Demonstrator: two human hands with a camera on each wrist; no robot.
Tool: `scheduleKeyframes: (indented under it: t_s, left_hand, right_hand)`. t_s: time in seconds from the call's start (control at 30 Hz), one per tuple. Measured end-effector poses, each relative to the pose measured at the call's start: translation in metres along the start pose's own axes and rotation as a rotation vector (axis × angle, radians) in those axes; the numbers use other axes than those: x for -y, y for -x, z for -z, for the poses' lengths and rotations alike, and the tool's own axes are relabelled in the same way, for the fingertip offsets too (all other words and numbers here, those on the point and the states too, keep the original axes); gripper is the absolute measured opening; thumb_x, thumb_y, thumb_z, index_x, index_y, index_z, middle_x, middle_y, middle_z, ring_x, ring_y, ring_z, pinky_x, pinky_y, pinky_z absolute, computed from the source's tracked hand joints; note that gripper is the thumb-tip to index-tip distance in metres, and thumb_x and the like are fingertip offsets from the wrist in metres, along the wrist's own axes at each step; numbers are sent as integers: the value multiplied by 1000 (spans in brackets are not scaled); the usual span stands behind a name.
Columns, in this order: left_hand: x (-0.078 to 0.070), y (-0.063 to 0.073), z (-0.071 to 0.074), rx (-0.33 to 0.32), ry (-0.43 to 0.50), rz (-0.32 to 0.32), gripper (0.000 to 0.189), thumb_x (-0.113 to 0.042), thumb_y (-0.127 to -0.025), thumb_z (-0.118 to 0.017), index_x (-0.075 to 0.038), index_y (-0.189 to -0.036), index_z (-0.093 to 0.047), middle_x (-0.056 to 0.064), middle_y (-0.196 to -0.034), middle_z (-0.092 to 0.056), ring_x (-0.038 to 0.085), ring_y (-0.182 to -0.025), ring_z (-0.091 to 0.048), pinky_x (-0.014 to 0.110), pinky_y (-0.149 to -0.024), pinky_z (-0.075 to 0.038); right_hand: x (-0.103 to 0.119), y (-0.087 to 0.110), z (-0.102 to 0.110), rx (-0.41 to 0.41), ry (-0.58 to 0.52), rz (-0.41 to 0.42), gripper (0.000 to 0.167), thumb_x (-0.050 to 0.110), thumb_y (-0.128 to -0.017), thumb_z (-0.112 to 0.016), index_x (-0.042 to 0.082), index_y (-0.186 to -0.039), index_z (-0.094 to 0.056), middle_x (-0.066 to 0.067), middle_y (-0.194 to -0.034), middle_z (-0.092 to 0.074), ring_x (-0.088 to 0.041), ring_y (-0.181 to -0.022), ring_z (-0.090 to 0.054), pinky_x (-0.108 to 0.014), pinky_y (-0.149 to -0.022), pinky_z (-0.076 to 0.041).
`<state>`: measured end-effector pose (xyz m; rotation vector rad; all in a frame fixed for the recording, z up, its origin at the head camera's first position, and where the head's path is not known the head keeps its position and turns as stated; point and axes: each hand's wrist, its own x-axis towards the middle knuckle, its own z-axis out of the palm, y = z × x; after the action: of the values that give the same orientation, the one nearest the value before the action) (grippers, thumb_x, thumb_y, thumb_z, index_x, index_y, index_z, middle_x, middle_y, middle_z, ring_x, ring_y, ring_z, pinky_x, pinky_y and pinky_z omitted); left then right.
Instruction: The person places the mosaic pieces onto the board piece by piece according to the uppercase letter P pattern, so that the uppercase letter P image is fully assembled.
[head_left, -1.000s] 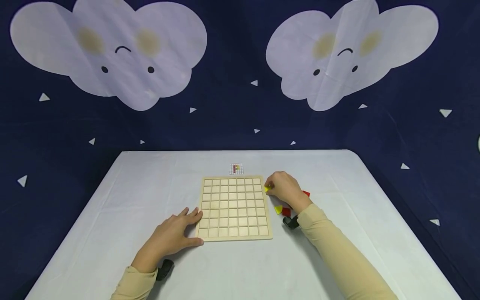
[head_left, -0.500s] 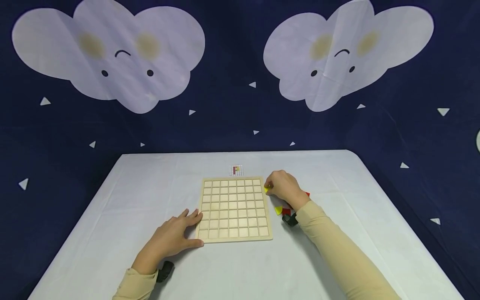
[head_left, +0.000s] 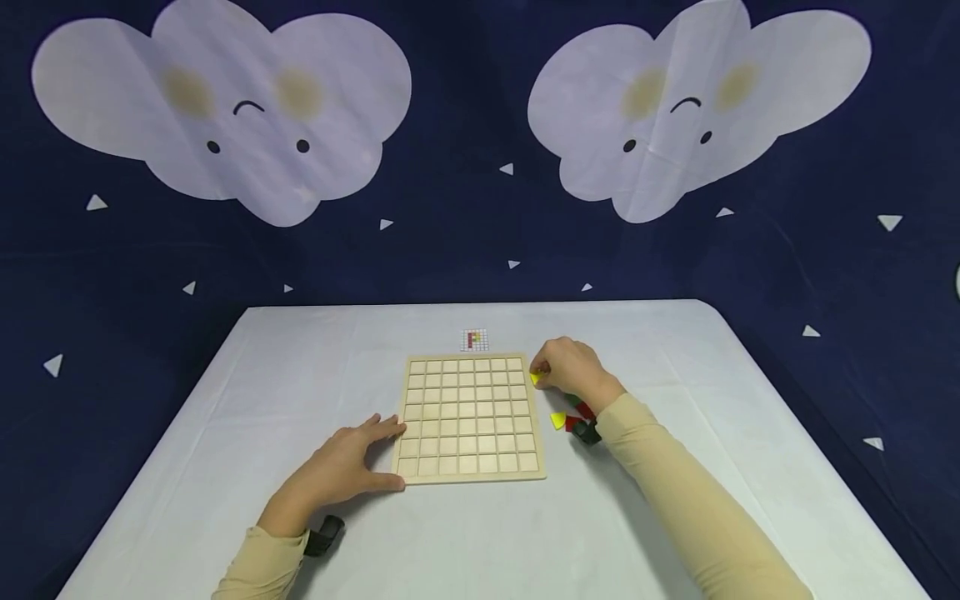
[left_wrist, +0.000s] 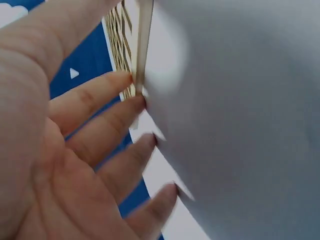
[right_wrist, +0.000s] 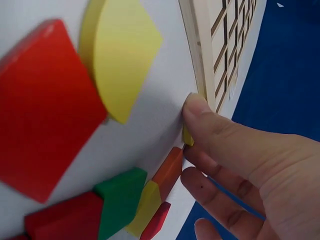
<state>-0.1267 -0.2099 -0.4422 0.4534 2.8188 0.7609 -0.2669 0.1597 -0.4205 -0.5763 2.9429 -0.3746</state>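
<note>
A square wooden grid board (head_left: 467, 425) lies on the table. My left hand (head_left: 341, 468) is at its left side, fingers and thumb spread straight; in the left wrist view the index and middle fingertips (left_wrist: 137, 101) are right at the board's edge. Just beyond the board's upper right edge, my right hand (head_left: 572, 367) pinches a small yellow block (right_wrist: 187, 136) between thumb and fingers, which hide most of it. Closer to the right wrist camera lie a yellow quarter-circle block (right_wrist: 122, 55) and a red block (right_wrist: 47, 110).
A small printed pattern card (head_left: 474, 339) lies behind the board. Under my right wrist are a green block (right_wrist: 120, 195), a dark red block (right_wrist: 67, 217), another yellow block (right_wrist: 145, 207) and an orange block (right_wrist: 169, 167). A dark blue cloth with clouds hangs behind the white table (head_left: 337, 350).
My right hand keeps its pinch on the yellow block and its wrist has risen slightly, so a green and a red block now show beneath it. The left hand has shifted slightly left.
</note>
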Motion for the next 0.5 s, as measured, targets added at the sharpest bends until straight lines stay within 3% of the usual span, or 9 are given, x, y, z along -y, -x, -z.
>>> scheduleKeyframes:
  t_s: [0.13, 0.27, 0.5]
  left_hand:
    - [17, -8, 5, -12, 99, -46, 97, -41, -74, -98, -10, -155, -56, 19, -165, -51, 51, -155, -42, 68, -125, -37]
    - [28, -19, 11, -20, 170, -53, 107, -39, -73, -99, -10, -162, -47, 21, -170, -43, 53, -158, -35, 71, -127, -31]
    - [31, -34, 14, 67, 176, -57, 119, -36, -73, -99, -11, -169, -34, 18, -177, -28, 55, -163, -12, 77, -129, -11]
  right_hand:
    - [-4, -3, 2, 14, -13, 27, 25, 20, -85, -92, 16, -109, -87, -2, -109, -84, -19, -99, -76, -40, -88, -63]
    - [-11, -8, 2, 43, -31, 51, 26, 18, -85, -92, 16, -110, -87, -1, -110, -83, -16, -98, -74, -39, -88, -63]
    - [-20, -10, 3, 99, -121, 89, 27, 14, -87, -90, 14, -114, -84, -1, -114, -81, -16, -98, -70, -39, -92, -61]
